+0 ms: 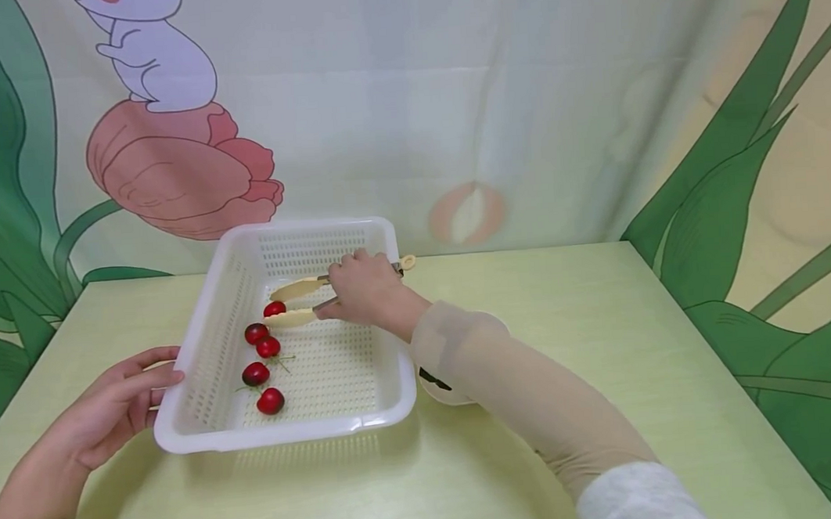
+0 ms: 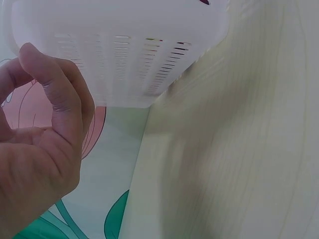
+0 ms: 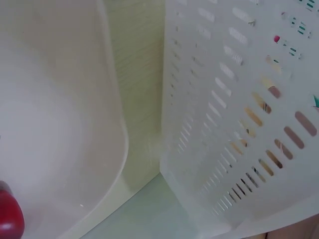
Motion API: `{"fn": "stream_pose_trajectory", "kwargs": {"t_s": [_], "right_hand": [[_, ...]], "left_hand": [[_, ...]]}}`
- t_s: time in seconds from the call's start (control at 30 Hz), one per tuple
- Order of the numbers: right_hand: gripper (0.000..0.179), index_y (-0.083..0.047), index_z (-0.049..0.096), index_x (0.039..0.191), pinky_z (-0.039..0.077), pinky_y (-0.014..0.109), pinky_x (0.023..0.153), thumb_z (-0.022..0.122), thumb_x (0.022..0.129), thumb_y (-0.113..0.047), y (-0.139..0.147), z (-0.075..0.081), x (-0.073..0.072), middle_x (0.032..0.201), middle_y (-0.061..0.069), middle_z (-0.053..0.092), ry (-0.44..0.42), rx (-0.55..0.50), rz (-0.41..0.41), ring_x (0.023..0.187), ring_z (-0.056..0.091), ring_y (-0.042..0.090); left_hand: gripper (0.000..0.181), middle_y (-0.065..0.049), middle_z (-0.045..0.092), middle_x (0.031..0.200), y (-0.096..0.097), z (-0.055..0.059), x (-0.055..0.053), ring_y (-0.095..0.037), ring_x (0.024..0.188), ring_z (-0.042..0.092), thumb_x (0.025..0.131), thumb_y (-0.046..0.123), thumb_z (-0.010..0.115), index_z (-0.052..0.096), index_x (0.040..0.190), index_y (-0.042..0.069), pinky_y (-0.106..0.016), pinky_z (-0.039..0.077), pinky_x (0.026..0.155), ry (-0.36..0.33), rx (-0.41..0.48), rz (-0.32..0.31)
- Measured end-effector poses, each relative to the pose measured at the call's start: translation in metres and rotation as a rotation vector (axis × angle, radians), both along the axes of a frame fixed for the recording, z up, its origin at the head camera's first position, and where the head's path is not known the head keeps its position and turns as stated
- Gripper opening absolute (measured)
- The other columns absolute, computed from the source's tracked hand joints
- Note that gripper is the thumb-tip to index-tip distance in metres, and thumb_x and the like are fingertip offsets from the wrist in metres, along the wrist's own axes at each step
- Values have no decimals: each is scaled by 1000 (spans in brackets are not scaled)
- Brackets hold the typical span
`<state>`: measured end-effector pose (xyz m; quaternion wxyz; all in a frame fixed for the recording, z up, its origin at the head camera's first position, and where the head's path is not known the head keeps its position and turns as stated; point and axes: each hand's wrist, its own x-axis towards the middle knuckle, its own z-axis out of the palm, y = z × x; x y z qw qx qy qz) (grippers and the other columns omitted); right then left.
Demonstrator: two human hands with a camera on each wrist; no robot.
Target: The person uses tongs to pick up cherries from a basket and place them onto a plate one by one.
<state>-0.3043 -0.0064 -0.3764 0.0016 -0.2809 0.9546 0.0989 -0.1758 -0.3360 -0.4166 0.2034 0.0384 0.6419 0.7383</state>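
Observation:
My right hand (image 1: 368,289) grips a pair of cream-tipped kitchen tongs (image 1: 292,318) over the white perforated basket (image 1: 291,436). Their spread tips lie on either side of a red cherry (image 1: 274,308). Several more cherries, among them one (image 1: 271,401) near the front, lie along the left half of the basket floor, some with thin stems. At the basket's left rim, my left hand (image 1: 122,392) holds the edge between thumb and fingers. In the left wrist view, the thumb (image 2: 55,89) lies against the basket's outer wall (image 2: 124,50).
Right of the basket stands a white bowl (image 1: 445,395), mostly hidden under my right forearm. In the right wrist view, a red cherry (image 3: 10,214) lies inside that bowl (image 3: 60,114). A printed curtain (image 1: 521,113) hangs behind the pale table (image 1: 566,299).

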Motion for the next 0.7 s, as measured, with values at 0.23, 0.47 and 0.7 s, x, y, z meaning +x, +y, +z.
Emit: {"fn": "stream_pose_trajectory", "kwargs": {"t_s": [0.23,0.47,0.7], "right_hand": [[62,-16,68,104,53,35,64,51,94,-75,-3,1,2,96,-1,64,-39,-23,-22,90,55,17],[60,-18,67,93,48,29,53,51,93,-75,-7,-3,3,84,-3,61,-63,-31,-34,80,54,15],[63,-17,66,100,48,28,54,49,94,-76,-9,-5,2,87,-3,61,-42,-4,-11,81,55,16]], "left_hand": [[23,-1,72,115,0,0,0,-23,95,74,108,7,44,52,124,20,-38,61,80,11,13,-8],[22,0,72,115,1,-1,0,-22,95,74,108,7,44,51,125,19,-38,61,80,10,6,-8],[22,0,72,115,1,0,0,-22,95,73,108,8,45,53,124,20,-38,61,80,1,0,2]]}}
